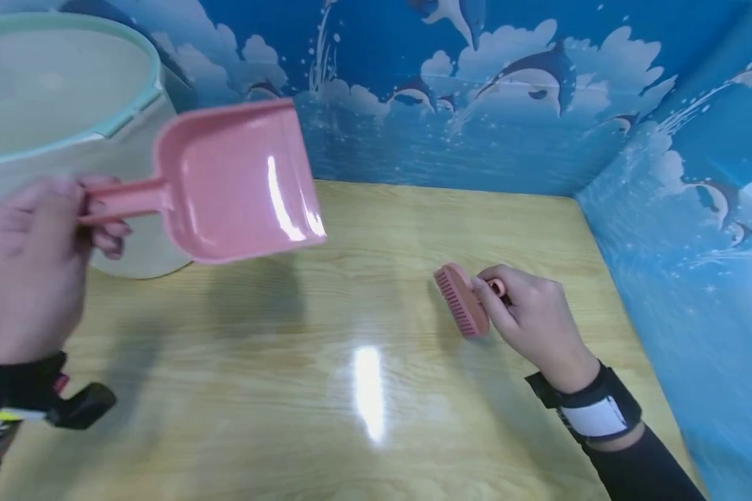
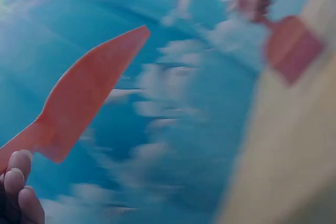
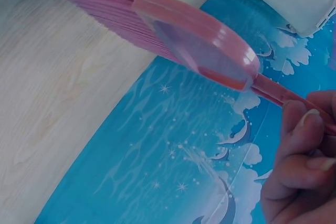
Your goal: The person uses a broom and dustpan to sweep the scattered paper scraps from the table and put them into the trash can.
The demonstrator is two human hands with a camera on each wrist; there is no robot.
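A pink dustpan (image 1: pixel 238 181) is raised above the left part of the table, its handle gripped by my left hand (image 1: pixel 34 257). Its pan faces up toward the head camera, and nothing lies in it. In the left wrist view the dustpan (image 2: pixel 86 95) appears edge-on. My right hand (image 1: pixel 535 320) pinches the handle of a small pink brush (image 1: pixel 464 299) over the right half of the table. The brush's bristles point left in the head view. Up close in the right wrist view, the brush (image 3: pixel 199 40) has long pink bristles, with the fingers (image 3: pixel 302 129) curled round its handle.
A white bin (image 1: pixel 131 132) with a mint-green rim stands at the back left, partly behind the dustpan. The wood-grain table (image 1: pixel 276 403) meets a blue dolphin-print backdrop (image 1: pixel 376 139) at the back and right.
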